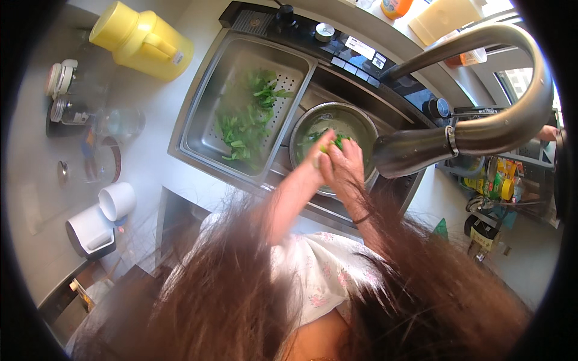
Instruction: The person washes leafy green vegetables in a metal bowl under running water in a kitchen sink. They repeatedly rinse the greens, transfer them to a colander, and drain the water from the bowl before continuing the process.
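Both my hands meet over a round metal bowl [295,135] of water that stands in the sink. My left hand [319,155] and my right hand [347,162] are pressed together around a small bunch of leafy greens [337,141], bits of which show between the fingers. More green leaves float in the bowl. To the left, a perforated stainless steel tray [207,94] holds a loose heap of wet-looking leafy greens [253,113]. My palms and the inner parts of my fingers are hidden.
A large curved faucet [415,151] reaches in from the right, its head beside the bowl. A yellow thermos jug [149,45] lies left of the tray in view, with glass jars [74,113] beyond. At right stands a rack [533,162] of packages. Long hair hangs below.
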`<state>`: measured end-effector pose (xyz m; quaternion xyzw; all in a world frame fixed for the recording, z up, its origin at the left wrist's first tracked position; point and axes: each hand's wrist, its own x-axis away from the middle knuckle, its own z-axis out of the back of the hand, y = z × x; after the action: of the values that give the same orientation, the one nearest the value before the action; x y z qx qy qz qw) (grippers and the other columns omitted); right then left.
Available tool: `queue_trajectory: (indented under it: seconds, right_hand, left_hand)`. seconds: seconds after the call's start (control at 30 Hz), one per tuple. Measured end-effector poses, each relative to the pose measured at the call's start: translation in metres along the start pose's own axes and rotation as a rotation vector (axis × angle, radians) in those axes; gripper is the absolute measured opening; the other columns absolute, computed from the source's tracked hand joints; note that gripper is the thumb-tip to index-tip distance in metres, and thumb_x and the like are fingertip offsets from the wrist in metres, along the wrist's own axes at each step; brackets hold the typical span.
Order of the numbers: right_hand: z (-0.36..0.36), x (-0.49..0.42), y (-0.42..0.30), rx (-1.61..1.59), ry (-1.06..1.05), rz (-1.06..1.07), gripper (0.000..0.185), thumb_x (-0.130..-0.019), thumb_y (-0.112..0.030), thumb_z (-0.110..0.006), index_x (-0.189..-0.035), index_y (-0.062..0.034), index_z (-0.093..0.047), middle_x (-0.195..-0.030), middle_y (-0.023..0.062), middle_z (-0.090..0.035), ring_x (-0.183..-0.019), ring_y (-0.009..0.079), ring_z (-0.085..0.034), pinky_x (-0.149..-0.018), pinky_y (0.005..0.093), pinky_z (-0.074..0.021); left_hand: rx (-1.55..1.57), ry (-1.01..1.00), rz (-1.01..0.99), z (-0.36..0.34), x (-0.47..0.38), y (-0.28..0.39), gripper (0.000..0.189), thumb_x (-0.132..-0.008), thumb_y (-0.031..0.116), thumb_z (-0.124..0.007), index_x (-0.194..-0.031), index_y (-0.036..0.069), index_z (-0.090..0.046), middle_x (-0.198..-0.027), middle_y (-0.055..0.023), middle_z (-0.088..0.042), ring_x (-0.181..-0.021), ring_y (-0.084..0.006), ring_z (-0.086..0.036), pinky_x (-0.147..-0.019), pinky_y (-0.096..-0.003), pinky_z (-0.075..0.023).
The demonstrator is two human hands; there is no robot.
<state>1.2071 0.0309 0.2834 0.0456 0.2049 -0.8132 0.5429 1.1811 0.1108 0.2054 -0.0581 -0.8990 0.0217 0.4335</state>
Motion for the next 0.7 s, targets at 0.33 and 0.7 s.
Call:
queue_trajectory:
  seconds: [0.33, 0.7]
  right_hand:
    - [-0.027, -0.031, -0.064, -0.764, -0.180, -0.179, 0.057, -0.082, -0.008, -0.064, -0.136, -0.0096, -0.044, -0.133, 0.0231, -0.044, -0.115, 0.0397, -0.052, -0.095, 0.0380, -0.0459]
    - [-0.133, 0.025, 0.146, -0.229, -0.290, -0.662, 0.061, -0.083, -0.042, -0.064, -0.130, -0.0055, -0.050, -0.122, 0.0271, -0.051, -0.115, 0.0417, -0.049, -0.097, 0.0459, -0.0405]
  left_hand:
    - [-1.724, 0.611, -1.031, 0.061, 0.079, 0.218, 0.059, -0.090, 0.053, -0.050, -0.119, 0.002, -0.058, -0.113, -0.0234, -0.060, -0.111, -0.0359, -0.055, -0.096, -0.0414, -0.0421]
    - [-2.286, 0.791, -0.923, -0.016, 0.152, 0.176, 0.034, -0.087, 0.032, -0.062, -0.104, 0.002, -0.064, -0.099, -0.0204, -0.065, -0.095, -0.0368, -0.061, -0.083, -0.0435, -0.0489]
